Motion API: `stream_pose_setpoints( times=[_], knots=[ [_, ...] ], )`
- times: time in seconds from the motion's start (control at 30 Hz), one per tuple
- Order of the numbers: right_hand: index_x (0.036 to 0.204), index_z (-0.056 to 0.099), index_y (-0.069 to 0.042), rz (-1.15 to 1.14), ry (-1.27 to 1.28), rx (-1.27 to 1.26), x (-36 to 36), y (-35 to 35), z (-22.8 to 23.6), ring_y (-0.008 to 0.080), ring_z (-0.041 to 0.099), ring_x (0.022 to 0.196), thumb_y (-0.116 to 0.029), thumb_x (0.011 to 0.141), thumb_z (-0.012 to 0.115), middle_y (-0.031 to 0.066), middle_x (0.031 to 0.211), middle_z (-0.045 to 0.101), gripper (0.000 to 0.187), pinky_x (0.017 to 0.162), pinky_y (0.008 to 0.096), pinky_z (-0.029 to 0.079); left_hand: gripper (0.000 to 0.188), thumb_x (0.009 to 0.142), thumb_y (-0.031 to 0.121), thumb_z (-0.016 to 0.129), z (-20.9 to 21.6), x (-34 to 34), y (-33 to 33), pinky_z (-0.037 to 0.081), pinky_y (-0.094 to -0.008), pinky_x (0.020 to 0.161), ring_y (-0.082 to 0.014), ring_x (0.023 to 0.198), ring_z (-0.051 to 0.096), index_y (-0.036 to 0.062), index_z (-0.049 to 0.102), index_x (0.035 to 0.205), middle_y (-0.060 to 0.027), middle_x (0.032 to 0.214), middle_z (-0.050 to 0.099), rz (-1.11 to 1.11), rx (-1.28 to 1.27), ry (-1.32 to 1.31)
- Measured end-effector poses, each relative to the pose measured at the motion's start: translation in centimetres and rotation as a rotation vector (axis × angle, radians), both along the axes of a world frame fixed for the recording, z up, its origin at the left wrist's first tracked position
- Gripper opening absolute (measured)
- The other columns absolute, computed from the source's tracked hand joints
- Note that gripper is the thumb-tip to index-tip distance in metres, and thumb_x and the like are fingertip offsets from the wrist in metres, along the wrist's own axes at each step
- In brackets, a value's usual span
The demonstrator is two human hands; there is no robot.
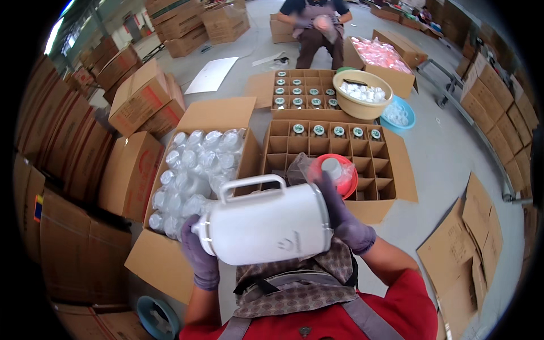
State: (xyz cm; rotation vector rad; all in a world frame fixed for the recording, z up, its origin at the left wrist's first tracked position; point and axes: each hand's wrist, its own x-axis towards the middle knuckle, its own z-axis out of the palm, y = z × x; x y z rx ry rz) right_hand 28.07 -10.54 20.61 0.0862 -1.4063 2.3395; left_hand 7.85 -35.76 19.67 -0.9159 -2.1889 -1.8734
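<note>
White and glossy, the jug (269,224) is held sideways before the wearer, and from my remote seat I see both gloved hands on it: the left hand (198,252) grips its left end, the right hand (343,218) clasps its right end. Left of the jug I have a carton (164,260) of plastic-wrapped pieces (192,164); just beyond its right end, a red bowl (355,184) over a divided carton (371,211); farther beyond, a cream basin (357,111).
</note>
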Motion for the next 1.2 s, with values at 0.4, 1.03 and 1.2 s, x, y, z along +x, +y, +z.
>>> stream_pose_setpoints(
  times=[0.4, 1.03, 1.2],
  knots=[
    [0.142, 0.035, -0.014, -0.393, 0.335, 1.531, 4.9, 2.7, 1.8, 0.0464, 0.040, 0.122, -0.045, 0.054, 0.087, 0.0230, 0.135, 0.038, 0.106, 0.100, 0.0580, 0.035, 0.034, 0.095, 0.022, 0.050, -6.3, 0.7, -0.7, 0.049, -0.0354, 0.086, -0.0229, 0.096, 0.062, -0.0018, 0.052, 0.119, -0.0158, 0.103, 0.064, -0.269, -0.640, -0.192],
    [0.151, 0.023, -0.008, -0.041, 0.079, -0.626, 1.8, 8.8, -5.3, 0.0300, 0.046, 0.130, -0.049, 0.080, 0.067, 0.0156, 0.143, 0.044, 0.093, 0.112, 0.0430, 0.036, 0.062, 0.079, 0.031, 0.073, -0.2, 1.5, 22.7, 0.040, -0.0472, 0.104, -0.0364, 0.124, 0.048, 0.0097, 0.051, 0.133, -0.0192, 0.136, 0.045, -1.120, -0.136, 1.279],
    [0.138, 0.045, -0.007, -0.400, -0.056, -0.674, 6.4, 17.5, -15.4, 0.0294, 0.054, 0.122, -0.043, 0.095, 0.049, 0.0125, 0.134, 0.055, 0.057, 0.105, 0.0460, 0.044, 0.071, 0.081, 0.054, 0.064, -3.6, -1.8, 20.6, 0.032, -0.0512, 0.108, -0.0399, 0.128, 0.043, 0.0081, 0.050, 0.133, -0.0209, 0.134, 0.048, -1.014, -1.047, 0.592]
  ],
)
